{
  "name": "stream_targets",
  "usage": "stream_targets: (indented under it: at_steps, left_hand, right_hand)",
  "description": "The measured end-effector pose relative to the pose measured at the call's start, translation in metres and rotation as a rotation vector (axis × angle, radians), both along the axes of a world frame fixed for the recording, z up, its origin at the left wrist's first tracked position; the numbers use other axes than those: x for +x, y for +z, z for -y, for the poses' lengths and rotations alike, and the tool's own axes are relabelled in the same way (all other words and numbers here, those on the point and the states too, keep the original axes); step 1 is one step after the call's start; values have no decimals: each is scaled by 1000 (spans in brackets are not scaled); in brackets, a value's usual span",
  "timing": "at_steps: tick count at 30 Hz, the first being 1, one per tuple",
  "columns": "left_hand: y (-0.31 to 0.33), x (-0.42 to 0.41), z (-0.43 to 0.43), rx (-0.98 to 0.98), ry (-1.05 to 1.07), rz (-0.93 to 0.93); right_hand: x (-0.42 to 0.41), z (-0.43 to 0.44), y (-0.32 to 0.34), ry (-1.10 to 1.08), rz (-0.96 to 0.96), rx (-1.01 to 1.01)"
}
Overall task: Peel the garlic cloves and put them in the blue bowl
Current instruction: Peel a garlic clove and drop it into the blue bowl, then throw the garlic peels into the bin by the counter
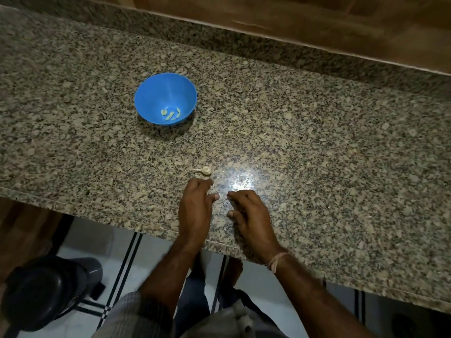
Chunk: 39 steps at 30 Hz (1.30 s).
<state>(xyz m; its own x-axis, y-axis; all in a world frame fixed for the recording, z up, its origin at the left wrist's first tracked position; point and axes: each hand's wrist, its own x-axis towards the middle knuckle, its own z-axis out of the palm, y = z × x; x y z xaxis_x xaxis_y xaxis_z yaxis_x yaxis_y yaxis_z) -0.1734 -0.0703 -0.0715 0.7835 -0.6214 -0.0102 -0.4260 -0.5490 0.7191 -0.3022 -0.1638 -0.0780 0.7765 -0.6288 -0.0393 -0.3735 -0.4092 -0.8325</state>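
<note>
The blue bowl (156, 93) stands on the granite counter, left of centre, with several peeled garlic cloves (171, 114) in its bottom. A small unpeeled garlic piece with a stalk (204, 170) lies on the counter just beyond my left hand (195, 208). That hand's fingers are curled, and the thumb pinches a small pale garlic clove that is mostly hidden. My right hand (251, 213) hovers beside it, fingers loosely bent and apart, holding nothing I can see. Thin wisps of peel (223, 203) lie between the two hands.
The granite counter (317, 147) runs wide to the right, its front edge just under my wrists. A wooden wall panel (317, 25) borders the back. On the tiled floor at lower left stands a dark bin (48, 289).
</note>
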Motion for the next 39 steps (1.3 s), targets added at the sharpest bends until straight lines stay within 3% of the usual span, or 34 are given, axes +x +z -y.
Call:
stream_targets:
  at_steps: [8,18,24,26,29,31,34,39]
  left_hand:
    - [-2,8,2,-18,-58,57]
    - [-5,10,3,212,-118,229]
    - [-10,-4,-23,125,-54,85]
    - [-8,-7,-30,4,48,-87]
    - [4,-5,-43,-105,254,-365]
    - [8,0,-57,-196,327,-486]
    - [14,12,-94,-316,407,-573]
    - [15,38,-200,-387,596,-564]
  right_hand:
    - [10,-1,-2,-13,-46,-21]
    - [26,-14,-6,1,-60,-287]
    - [0,-15,-8,154,-213,-499]
    - [0,-17,-5,33,-203,-254]
    - [14,-21,14,-217,-80,467]
    - [28,-28,29,-281,-23,800]
    - [52,-55,49,-238,20,980]
    - [109,-158,44,-85,14,1155]
